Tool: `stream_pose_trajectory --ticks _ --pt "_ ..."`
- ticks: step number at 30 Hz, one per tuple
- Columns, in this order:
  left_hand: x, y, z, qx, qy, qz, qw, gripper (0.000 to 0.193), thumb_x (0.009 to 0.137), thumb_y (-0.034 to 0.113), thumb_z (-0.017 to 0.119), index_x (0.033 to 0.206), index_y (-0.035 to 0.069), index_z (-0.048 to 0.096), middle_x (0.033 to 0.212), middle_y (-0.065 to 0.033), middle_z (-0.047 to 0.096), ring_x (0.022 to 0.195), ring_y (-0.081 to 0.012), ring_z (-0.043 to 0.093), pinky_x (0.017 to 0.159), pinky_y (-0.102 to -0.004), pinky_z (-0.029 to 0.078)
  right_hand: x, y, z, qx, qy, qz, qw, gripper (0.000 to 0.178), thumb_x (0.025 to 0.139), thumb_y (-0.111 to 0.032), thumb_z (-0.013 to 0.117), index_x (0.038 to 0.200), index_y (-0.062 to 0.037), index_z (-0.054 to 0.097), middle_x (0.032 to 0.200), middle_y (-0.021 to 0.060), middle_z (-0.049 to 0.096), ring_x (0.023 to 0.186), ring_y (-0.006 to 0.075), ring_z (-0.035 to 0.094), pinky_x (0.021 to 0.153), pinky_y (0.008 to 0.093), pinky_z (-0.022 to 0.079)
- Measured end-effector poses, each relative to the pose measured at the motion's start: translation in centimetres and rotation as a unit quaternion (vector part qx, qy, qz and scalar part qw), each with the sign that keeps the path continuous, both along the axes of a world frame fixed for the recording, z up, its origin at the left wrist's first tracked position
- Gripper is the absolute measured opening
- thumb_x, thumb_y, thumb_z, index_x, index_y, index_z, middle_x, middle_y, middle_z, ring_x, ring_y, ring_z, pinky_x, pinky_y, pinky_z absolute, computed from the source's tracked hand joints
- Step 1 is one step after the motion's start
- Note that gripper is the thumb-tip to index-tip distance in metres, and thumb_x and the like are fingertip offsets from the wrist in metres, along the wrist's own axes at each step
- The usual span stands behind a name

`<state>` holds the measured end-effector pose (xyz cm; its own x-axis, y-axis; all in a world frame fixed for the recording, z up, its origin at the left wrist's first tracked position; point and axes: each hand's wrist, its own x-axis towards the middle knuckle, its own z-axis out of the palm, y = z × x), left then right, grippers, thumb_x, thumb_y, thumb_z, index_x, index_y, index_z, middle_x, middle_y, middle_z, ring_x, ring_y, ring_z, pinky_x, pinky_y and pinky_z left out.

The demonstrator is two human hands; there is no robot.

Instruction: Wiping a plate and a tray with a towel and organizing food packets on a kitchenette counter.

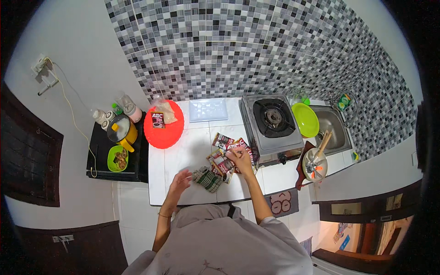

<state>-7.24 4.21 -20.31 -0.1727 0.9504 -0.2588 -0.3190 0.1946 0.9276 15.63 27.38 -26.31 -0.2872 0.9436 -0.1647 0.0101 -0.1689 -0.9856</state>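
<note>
On the white tiled counter lies a loose pile of dark red, brown and white sachets [220,161]. My right hand [241,161] is over the pile, its fingers closed on one sachet. Left of the pile is a crumpled green and white checked cloth [207,178]. My left hand [180,182] hovers beside the cloth with its fingers apart and nothing in them.
A red plate [160,140] holds a sachet and a clear bag, with a pale blue tray [207,110] behind. Right are a gas stove [279,141], green plate [306,120], sink [335,133] and utensil bowl [321,172]. Left is a yellow pot [130,136].
</note>
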Motion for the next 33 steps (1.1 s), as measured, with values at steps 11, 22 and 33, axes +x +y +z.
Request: stream_pose_trajectory --ticks 11,22,33 --pt "1.4 6.1 4.6 0.19 0.314 -0.08 0.927 0.038 0.094 0.01 0.071 0.13 -0.001 0.065 0.121 -0.0101 0.073 0.109 -0.0173 0.067 0.097 -0.0311 0.051 -4.8 -8.1 2.9 -0.477 0.218 0.257 0.812 0.032 0.107 -0.031 0.045 0.122 -0.0084 0.063 0.094 0.0049 0.069 0.07 0.0137 0.063 0.058 0.0234 0.049" --pt "-2.9 1.6 2.4 0.051 -0.101 0.206 0.972 0.05 0.109 0.043 0.045 0.137 0.003 0.052 0.127 -0.0103 0.065 0.113 -0.0214 0.066 0.093 -0.043 0.058 -4.0 -9.4 -2.0 0.483 -0.306 0.309 0.76 0.066 0.082 -0.025 0.079 0.139 -0.0072 0.052 0.132 0.0153 0.057 0.128 0.0376 0.049 0.119 0.0551 0.028" --pt "-2.7 0.8 3.9 0.097 -0.094 0.242 0.961 0.055 0.111 0.041 0.04 0.143 -0.002 0.052 0.138 -0.0091 0.059 0.126 -0.0152 0.056 0.111 -0.0281 0.038 -6.8 -8.5 4.2 0.374 -0.131 0.063 0.916 0.027 0.095 -0.022 0.07 0.104 0.0011 0.06 0.096 0.0176 0.055 0.097 0.0358 0.053 0.087 0.0437 0.043"
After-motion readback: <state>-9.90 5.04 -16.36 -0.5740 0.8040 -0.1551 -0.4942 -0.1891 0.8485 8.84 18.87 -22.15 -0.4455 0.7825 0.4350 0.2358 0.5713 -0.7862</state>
